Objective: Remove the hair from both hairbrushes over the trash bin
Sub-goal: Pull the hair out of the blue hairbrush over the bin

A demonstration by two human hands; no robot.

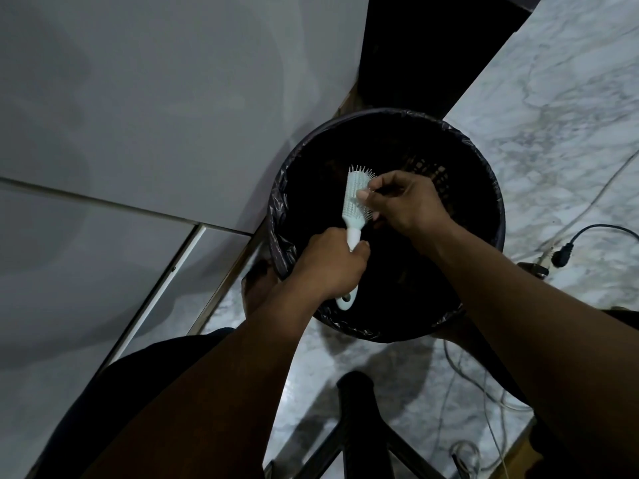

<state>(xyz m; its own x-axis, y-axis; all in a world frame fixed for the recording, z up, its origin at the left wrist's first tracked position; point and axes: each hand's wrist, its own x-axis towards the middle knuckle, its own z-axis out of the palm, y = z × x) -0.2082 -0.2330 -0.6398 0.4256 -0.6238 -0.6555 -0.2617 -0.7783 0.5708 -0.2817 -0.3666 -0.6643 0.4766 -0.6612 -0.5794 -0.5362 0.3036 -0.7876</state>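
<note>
A pale blue-white hairbrush (353, 202) is held over the round black trash bin (484, 188), which is lined with a dark bag. My left hand (328, 267) grips the brush by its handle, bristles turned to the right. My right hand (403, 202) rests against the bristles with thumb and fingers pinched together there. Any hair between the fingers is too dark to make out. Only one brush is in view.
A white cabinet wall (155, 115) stands to the left. The marble floor (570, 115) carries a black plug and cables (562, 257) to the right of the bin. A dark stool leg (356, 409) stands near the bottom.
</note>
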